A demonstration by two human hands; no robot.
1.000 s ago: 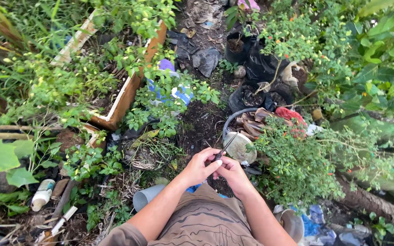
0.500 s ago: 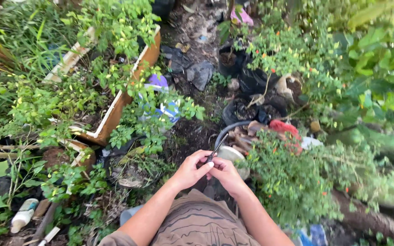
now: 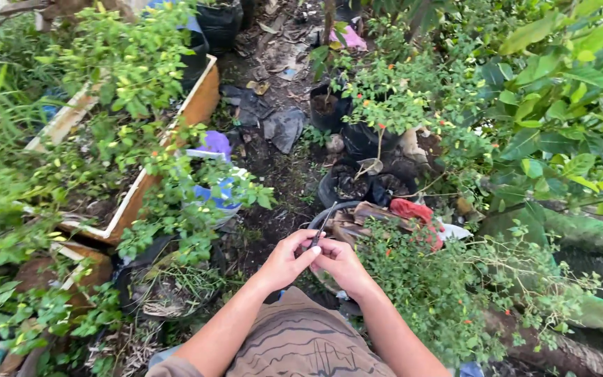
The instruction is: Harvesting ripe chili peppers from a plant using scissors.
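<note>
Dark slim tool (image 3: 321, 227) pinched between left hand (image 3: 286, 260) and right hand (image 3: 340, 264), fingertips closed, slanting up-right away.

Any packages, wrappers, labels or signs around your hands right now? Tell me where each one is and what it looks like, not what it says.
No signs, screens or readable labels.
Blue and white plastic package: left of the hands, crumpled among leaves, with a purple piece above it.
Black grow bags: ahead of the hands, round, soil-filled.
Pink wrapper: top centre on the ground, flat and crumpled.
Left hand and right hand together hold a thin dark tool.
</note>
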